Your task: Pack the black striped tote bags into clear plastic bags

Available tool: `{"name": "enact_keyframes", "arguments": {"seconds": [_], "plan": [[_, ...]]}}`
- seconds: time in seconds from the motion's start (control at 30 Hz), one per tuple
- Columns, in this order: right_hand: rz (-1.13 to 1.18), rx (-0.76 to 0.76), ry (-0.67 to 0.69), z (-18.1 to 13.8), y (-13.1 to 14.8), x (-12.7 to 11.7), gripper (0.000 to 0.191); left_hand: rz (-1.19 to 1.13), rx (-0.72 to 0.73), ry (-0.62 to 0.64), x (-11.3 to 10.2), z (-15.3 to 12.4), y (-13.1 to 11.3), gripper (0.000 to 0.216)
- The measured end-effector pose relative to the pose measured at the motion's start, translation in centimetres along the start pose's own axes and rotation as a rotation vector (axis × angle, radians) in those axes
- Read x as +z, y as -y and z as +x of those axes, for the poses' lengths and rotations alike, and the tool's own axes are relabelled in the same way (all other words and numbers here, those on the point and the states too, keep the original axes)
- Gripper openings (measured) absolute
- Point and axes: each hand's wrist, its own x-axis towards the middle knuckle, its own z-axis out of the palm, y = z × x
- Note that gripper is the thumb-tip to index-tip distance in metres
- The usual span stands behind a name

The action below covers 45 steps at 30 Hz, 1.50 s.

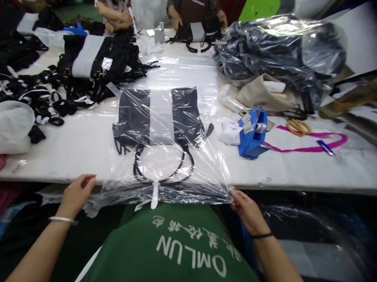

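A black-and-white handbag [160,113], enclosed in a clear plastic bag [212,172], was laid flat at the centre of the white desk [79,147], with the film's near edge hung over the desk's front. The bag's lower-right corner was pinched by the fingers of the right hand [246,210]. The left hand [76,193] was curled at the lower-left corner, its grip not discernible. A blue tape dispenser [252,136] was seen just right of the bag.

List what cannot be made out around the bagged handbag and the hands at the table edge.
Head view only:
Whether the left hand grips the clear plastic bag: fingertips turned away from the camera.
Details of the handbag: glare on the plastic washes them out.
Labels on the blue tape dispenser: too small to read.
Contents of the big plastic sack: dark, bundled, behind glare.
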Motion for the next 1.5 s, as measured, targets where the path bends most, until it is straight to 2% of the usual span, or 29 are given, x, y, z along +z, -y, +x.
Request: {"name": "enact_keyframes", "arguments": {"seconds": [0.03, 0.1, 0.13, 0.2, 0.27, 0.3, 0.37, 0.47, 0.57, 0.63, 0.7, 0.73, 0.77, 0.83, 0.87, 0.9, 0.97, 1.03, 1.07, 1.13, 1.2, 1.27, 1.3, 1.33, 1.4, 1.5], "plan": [[0.01, -0.022, 0.004, -0.2, 0.1, 0.1, 0.047, 0.03, 0.19, -0.034, 1.3, 0.8, -3.0, 0.042], [0.023, -0.123, 0.001, -0.6, 0.6, 0.5, 0.046, 0.034, 0.612, 0.028, 5.7, 1.8, -9.0, 0.049], [0.004, -0.197, -0.001, -1.0, 1.2, 0.7, 0.044, 0.056, 0.794, 0.097, 8.5, 1.9, -11.7, 0.051], [-0.122, -0.387, -0.001, -1.9, 2.7, 1.3, 0.036, 0.146, 1.045, 0.297, 14.2, 0.9, -15.4, 0.056], [-0.308, -0.603, 0.025, -2.9, 4.8, 2.7, 0.029, 0.263, 1.216, 0.471, 18.8, -1.0, -16.8, 0.052], [-0.384, -0.699, 0.058, -3.3, 5.9, 4.0, 0.029, 0.309, 1.27, 0.509, 20.3, -1.9, -16.8, 0.049], [-0.444, -0.836, 0.155, -3.4, 7.8, 7.8, 0.033, 0.369, 1.339, 0.524, 21.9, -3.4, -15.7, 0.05], [-0.357, -0.925, 0.245, -1.3, 9.2, 16.3, 0.035, 0.395, 1.369, 0.495, 21.2, -4.4, -13.4, 0.057], [-0.294, -0.939, 0.174, 2.6, 8.1, 25.4, 0.037, 0.387, 1.372, 0.457, 18.9, -4.5, -10.7, 0.059], [-0.423, -0.962, 0.14, 4.8, 6.3, 29.7, 0.034, 0.328, 1.408, 0.422, 16.7, -4.5, -8.0, 0.055], [-0.618, -1.015, 0.158, 6.0, 4.3, 31.9, 0.028, 0.22, 1.4, 0.354, 13.9, -4.5, -4.5, 0.049], [-0.71, -1.042, 0.169, 6.2, 3.3, 32.3, 0.026, 0.156, 1.324, 0.27, 12.3, -4.5, -2.6, 0.046], [-0.791, -1.061, 0.176, 6.2, 2.4, 32.5, 0.029, 0.101, 1.183, 0.147, 10.7, -4.5, -0.8, 0.043], [-0.918, -1.071, 0.172, 5.6, 1.0, 32.6, 0.039, 0.05, 0.743, -0.136, 8.1, -4.2, 2.4, 0.037], [-0.969, -1.066, 0.176, 5.2, 0.5, 32.6, 0.045, 0.044, 0.509, -0.223, 7.2, -4.0, 3.7, 0.04], [-1.012, -1.059, 0.184, 4.7, 0.1, 32.8, 0.052, 0.043, 0.305, -0.246, 6.6, -3.7, 4.5, 0.049], [-1.074, -1.039, 0.199, 3.7, -0.2, 33.6, 0.067, 0.007, 0.023, -0.141, 6.5, -3.1, 5.4, 0.066], [-1.113, -1.014, 0.207, 3.0, -0.3, 34.5, 0.082, -0.123, -0.1, -0.003, 6.9, -3.2, 5.0, 0.067], [-1.131, -1.002, 0.213, 2.7, -0.3, 34.9, 0.089, -0.189, -0.117, 0.022, 6.9, -3.5, 4.5, 0.063], [-1.167, -0.983, 0.231, 2.4, -0.4, 35.7, 0.101, -0.234, -0.092, -0.014, 6.2, -4.8, 2.9, 0.055], [-1.197, -0.973, 0.25, 2.2, -0.6, 36.3, 0.106, -0.152, -0.042, -0.119, 4.4, -6.4, 0.8, 0.049], [-1.204, -0.963, 0.27, 2.2, -0.8, 36.6, 0.107, -0.067, 0.052, -0.183, 2.5, -7.7, -2.0, 0.043], [-1.195, -0.955, 0.283, 2.3, -0.9, 36.6, 0.107, -0.059, 0.123, -0.17, 1.8, -8.0, -3.6, 0.041], [-1.176, -0.948, 0.303, 2.4, -1.0, 36.5, 0.106, -0.068, 0.205, -0.119, 1.4, -7.9, -5.3, 0.038], [-1.107, -0.933, 0.371, 2.8, -0.8, 35.8, 0.099, -0.095, 0.366, 0.062, 1.5, -6.5, -8.9, 0.033], [-0.922, -0.886, 0.547, 3.7, 0.1, 33.7, 0.07, -0.098, 0.492, 0.284, 3.5, -2.4, -14.1, 0.027]]}}
